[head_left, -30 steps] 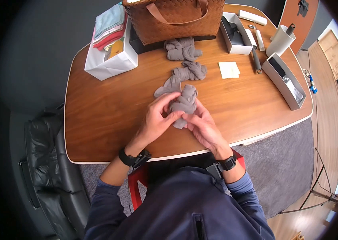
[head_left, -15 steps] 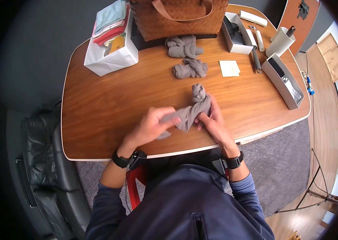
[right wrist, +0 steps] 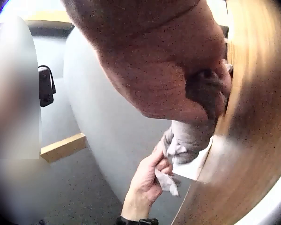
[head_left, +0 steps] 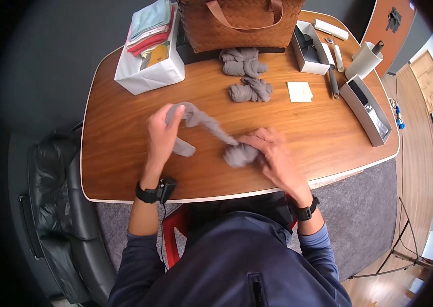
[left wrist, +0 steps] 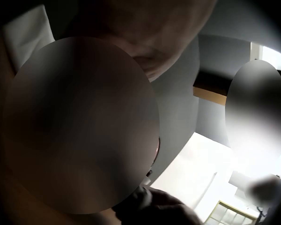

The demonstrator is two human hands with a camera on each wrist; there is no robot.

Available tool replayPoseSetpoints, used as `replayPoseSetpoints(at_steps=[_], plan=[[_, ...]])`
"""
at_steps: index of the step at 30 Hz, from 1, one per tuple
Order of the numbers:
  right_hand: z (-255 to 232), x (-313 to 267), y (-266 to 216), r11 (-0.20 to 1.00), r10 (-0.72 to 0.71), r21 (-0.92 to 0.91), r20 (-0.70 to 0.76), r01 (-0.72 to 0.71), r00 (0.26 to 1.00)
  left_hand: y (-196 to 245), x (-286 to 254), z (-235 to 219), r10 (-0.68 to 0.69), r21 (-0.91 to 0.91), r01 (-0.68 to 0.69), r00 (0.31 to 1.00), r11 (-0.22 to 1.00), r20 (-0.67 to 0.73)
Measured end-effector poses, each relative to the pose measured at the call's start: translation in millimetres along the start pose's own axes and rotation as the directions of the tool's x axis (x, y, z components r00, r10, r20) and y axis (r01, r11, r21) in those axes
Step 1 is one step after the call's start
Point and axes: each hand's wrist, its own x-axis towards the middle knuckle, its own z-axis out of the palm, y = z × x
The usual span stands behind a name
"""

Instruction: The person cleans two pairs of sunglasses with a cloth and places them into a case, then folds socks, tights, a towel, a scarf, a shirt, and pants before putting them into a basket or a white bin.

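Observation:
In the head view, a long grey stocking (head_left: 203, 123) stretches between the two hands. My left hand (head_left: 161, 135) pinches one stretch between thumb and fingers, above the left part of the table, with a rounded loose end (head_left: 183, 148) hanging beside it. The right hand (head_left: 275, 156) grips the bunched, motion-blurred part near the table's front. In the right wrist view, the bundle (right wrist: 189, 140) shows under the right hand (right wrist: 154, 65), close by the tabletop. Two grey knotted bundles, a nearer one (head_left: 250, 91) and a farther one (head_left: 242, 62), lie beyond the hands.
A white box (head_left: 150, 79) of folded cloths stands at the back left. Beside it is a woven brown bag (head_left: 242, 33). Pale paper squares (head_left: 299, 92), a lint roller (head_left: 333, 82), a grey-white box (head_left: 316, 65) and a narrow tray (head_left: 367, 112) occupy the right side.
My left hand has moved left and away from the body, drawing out a length of the stocking. The right hand has turned over the bunched part, which was longer and twisted before.

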Motion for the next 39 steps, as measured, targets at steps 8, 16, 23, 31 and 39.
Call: replayPoseSetpoints(at_steps=[8,16,23,31,39], plan=[[21.9,5.6,34.2,0.992,-0.091,-0.113,-0.269,0.062,0.959,6.5,-21.9,-0.4,0.255,0.38,-0.416,0.878,0.826,0.405],[24.8,-6.2,24.8,0.982,0.05,-0.16,-0.314,-0.104,0.948,17.5,-32.0,57.9,0.379,0.17,-0.578,0.701,0.798,0.603],[2.4,-23.0,52.5,0.867,0.044,-0.453,-0.345,-0.207,0.937,33.6,-43.4,22.9,0.258,0.167,-0.408,0.793,0.897,0.552],[11.8,-16.8,50.9,0.901,0.146,-0.347,-0.324,-0.261,0.935,32.2,-41.7,-12.9,0.385,0.131,-0.5,0.786,0.856,0.484],[-27.6,-54.2,85.7,0.832,0.215,-0.341,-0.53,-0.438,0.82,-16.7,-47.6,-83.1,0.158,0.458,-0.276,0.947,0.845,0.278]])
